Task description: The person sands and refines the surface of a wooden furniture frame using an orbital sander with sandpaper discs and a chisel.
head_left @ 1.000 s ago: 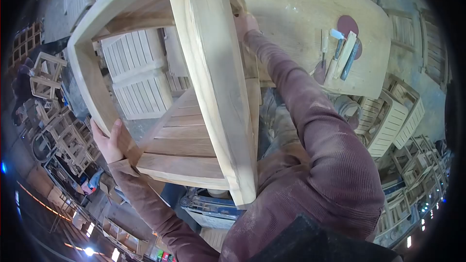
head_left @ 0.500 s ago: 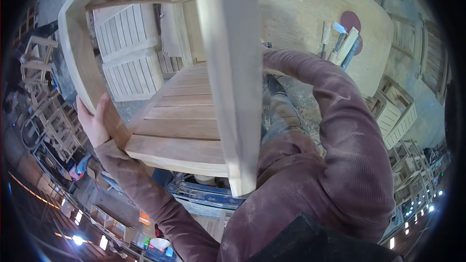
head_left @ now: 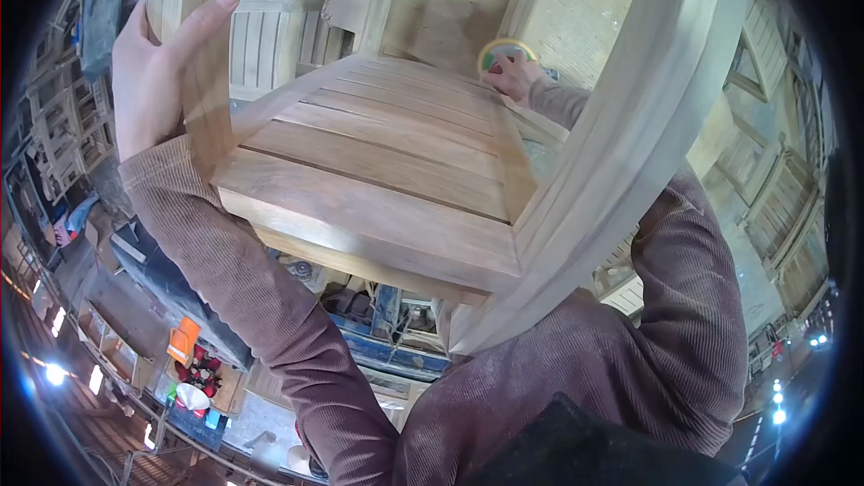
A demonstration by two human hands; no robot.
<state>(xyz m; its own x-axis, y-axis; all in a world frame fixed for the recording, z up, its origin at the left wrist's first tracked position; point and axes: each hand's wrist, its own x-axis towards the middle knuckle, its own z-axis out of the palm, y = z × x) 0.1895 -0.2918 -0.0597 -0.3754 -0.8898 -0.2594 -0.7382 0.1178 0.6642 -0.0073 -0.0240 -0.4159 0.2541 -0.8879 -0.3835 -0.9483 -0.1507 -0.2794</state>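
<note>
A pale wooden armchair with a slatted seat (head_left: 396, 139) fills the middle of the view, close in front of my body. My left hand (head_left: 148, 85) is wrapped round an upright post (head_left: 209, 63) on its left side, thumb across the front. Beyond the seat's far right edge, seen through the frame, my right hand (head_left: 513, 75) has its fingers closed over a round disc with a yellow-green rim (head_left: 491, 56). A thick curved chair member (head_left: 621, 153) crosses in front of my right forearm and hides part of it.
Slatted wooden pieces (head_left: 274, 31) stand behind the chair on the left. More wooden frames (head_left: 67, 117) are piled at far left, and panels (head_left: 787, 207) lie at right. Below the seat is a blue metal frame (head_left: 382, 351) with items in it. An orange object (head_left: 184, 339) sits lower left.
The chair has turned and its near post has swung to the right. My left hand has risen in view with its post. My right hand, hidden before, now shows with the round disc.
</note>
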